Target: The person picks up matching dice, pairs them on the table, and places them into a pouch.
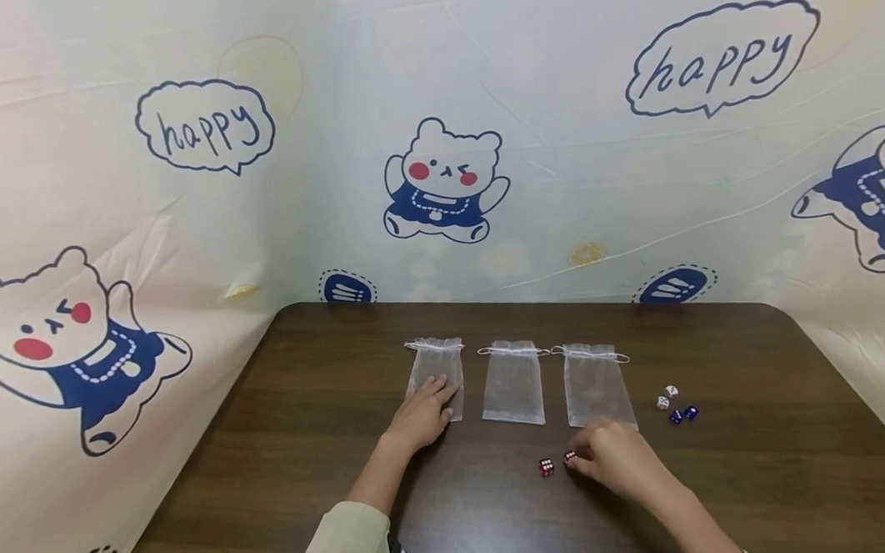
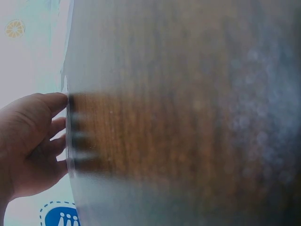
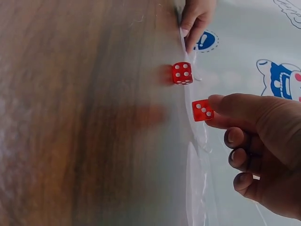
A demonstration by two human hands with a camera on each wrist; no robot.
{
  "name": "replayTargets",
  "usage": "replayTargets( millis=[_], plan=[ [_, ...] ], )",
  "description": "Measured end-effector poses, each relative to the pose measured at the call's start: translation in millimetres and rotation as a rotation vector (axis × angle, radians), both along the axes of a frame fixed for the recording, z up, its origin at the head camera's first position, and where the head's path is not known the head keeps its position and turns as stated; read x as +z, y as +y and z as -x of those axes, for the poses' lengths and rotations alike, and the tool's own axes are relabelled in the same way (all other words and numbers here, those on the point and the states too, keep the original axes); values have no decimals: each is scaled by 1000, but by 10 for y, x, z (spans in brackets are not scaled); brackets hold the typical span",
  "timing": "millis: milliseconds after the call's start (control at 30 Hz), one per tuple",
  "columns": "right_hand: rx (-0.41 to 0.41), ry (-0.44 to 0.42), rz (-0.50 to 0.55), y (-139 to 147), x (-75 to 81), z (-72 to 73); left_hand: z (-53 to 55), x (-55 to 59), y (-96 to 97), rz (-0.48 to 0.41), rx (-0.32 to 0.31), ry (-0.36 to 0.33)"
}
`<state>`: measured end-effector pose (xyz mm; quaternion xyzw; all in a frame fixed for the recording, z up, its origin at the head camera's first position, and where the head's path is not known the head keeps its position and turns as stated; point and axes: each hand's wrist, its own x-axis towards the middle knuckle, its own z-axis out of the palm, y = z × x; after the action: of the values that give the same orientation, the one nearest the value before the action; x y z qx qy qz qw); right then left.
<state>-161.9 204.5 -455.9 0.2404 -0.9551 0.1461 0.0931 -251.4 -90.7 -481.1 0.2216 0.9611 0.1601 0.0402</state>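
At the table (image 1: 283, 460) — right hand (image 1: 617, 457) pinching a red die (image 3: 202, 110) near another die (image 1: 546, 467), left hand (image 1: 422, 415) open-fingered on a bag (image 1: 432, 363)

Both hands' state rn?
Left hand: open, resting on the leftmost mesh bag.
Right hand: closed, pinching a red die.

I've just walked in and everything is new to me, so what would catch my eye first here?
Probably the winking cartoon bear at the centre of the backdrop, above three sheer drawstring bags in a row on the dark table. Next, the right hand pinching a red die just in front of the rightmost bag, with a second red die nearby. The left hand rests on the leftmost bag.
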Motion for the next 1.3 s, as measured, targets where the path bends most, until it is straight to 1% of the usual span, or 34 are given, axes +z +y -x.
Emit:
replayTargets(
  millis=[133, 400, 667, 767, 1067, 1233, 1300],
  plan=[
    [7, -34, -16, -6, -1, 8, 12, -6, 1, 2, 0, -2],
    [-1, -104, -7, -24, -27, 6, 9, -6, 7, 5, -1, 5],
    [-39, -133, -27, -43, -24, -4, 0, 2, 5, 4, -1, 2],
    [-41, -142, -23, -46, -16, -8, -6, 9, 5, 1, 2, -6],
    [-21, -113, 43, -45, 50, -21, 6, 46, 19, -9, 15, -40],
    [-20, -108, 46, -44, 57, -32, 15, 60, 44, -2, 30, -54],
    [-22, -108, 46, -42, 55, -35, 17, 66, 55, 8, 47, -62]
  ],
)
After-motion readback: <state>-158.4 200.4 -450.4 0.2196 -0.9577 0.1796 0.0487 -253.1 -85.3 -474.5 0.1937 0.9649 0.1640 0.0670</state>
